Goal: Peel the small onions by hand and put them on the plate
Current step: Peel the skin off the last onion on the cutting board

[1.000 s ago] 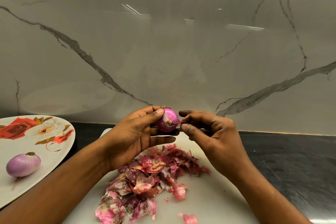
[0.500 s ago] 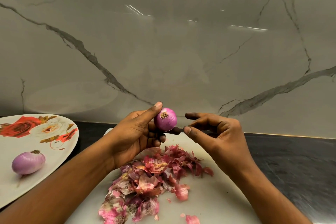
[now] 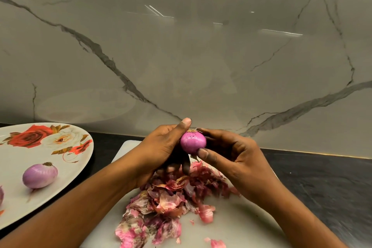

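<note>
You are in a kitchen, and it looks like a home one. At 12 o'clock a glossy wall of pale stone with grey veins rises straight from the back edge of a dark, speckled stone worktop. At 6 o'clock a white chopping board lies on that worktop and carries a heap of pink and brown onion skins. At 9 o'clock a household plate printed with roses holds a peeled onion. Above the board, your left hand and right hand grip a small onion between them: this is food being prepared by hand.
</note>
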`<state>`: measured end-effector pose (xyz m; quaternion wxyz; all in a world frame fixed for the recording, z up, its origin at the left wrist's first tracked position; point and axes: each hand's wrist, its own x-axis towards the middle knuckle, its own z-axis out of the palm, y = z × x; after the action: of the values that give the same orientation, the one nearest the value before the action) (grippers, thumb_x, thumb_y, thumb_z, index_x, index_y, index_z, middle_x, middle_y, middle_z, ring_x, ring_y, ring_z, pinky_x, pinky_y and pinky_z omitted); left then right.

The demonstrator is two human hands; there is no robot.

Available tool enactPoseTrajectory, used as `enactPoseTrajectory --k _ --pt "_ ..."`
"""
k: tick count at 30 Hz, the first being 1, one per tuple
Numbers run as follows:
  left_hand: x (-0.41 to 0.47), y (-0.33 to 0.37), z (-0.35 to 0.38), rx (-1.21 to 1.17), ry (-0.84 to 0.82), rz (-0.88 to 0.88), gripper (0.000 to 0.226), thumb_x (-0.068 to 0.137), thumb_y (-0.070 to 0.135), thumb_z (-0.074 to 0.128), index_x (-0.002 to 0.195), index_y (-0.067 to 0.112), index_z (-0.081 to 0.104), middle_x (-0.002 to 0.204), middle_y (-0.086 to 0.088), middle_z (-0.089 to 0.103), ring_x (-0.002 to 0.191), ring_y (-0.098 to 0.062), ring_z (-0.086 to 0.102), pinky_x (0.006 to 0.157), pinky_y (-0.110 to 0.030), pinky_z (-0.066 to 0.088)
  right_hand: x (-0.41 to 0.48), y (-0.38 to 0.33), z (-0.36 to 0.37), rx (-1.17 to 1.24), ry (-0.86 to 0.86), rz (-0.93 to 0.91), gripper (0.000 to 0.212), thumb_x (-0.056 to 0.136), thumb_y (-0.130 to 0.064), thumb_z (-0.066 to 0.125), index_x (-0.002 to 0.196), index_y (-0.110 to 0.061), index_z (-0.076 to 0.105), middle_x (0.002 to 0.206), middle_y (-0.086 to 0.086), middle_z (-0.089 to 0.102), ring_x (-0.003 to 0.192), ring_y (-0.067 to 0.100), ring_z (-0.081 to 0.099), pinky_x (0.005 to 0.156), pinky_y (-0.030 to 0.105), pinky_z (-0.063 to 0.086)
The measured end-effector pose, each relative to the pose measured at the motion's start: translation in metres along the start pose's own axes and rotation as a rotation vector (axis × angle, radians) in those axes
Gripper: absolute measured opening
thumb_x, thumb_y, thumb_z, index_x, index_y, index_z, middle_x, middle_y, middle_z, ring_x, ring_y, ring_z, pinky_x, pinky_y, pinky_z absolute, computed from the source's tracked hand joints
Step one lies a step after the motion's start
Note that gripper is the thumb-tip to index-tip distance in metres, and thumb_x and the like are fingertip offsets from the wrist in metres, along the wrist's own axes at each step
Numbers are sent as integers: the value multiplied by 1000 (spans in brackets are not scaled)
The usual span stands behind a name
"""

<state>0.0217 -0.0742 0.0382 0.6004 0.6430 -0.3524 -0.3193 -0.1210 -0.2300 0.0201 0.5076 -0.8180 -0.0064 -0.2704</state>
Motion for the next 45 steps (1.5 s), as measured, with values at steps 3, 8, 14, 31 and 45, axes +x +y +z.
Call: enactPoseTrajectory --k 3,8,14,31,45 --pt "4 -3 -2 51 32 88 54 104 58 42 111 11 67 69 -15 69 43 -15 41 40 -20 30 2 1 -1 35 22 5 44 88 -21 75 130 -28 68 120 -13 78 114 8 73 95 22 58" --pt "6 -6 -6 20 51 237 40 99 47 58 111 13 75 78 -10 69 58 -22 50 50 -27 44 4 2 -3 65 103 16 42 87 -33 72 128 -28 68 109 -5 80 102 21 77 89 30 62" --pt "5 -5 -9 47 2 338 36 90 24 77 125 15 75 111 -10 78 97 -29 75 84 -37 63 4 3 -3 46 113 29 35 89 -36 69 122 -27 70 103 -2 82 96 20 79 83 32 64" --pt "-42 39 -32 31 34 404 46 87 10 75 133 11 69 120 -9 78 108 -31 76 94 -37 62 14 -55 2 51 38 5 43 90 -27 74 132 -20 70 115 -5 80 108 16 76 95 34 62" --pt "-214 -14 -116 533 767 279 35 85 26 85 117 40 78 102 25 78 94 0 72 81 -23 60 36 -101 163 -86 -359 24 30 91 -27 83 120 -26 78 89 -12 80 57 10 70 57 26 58"
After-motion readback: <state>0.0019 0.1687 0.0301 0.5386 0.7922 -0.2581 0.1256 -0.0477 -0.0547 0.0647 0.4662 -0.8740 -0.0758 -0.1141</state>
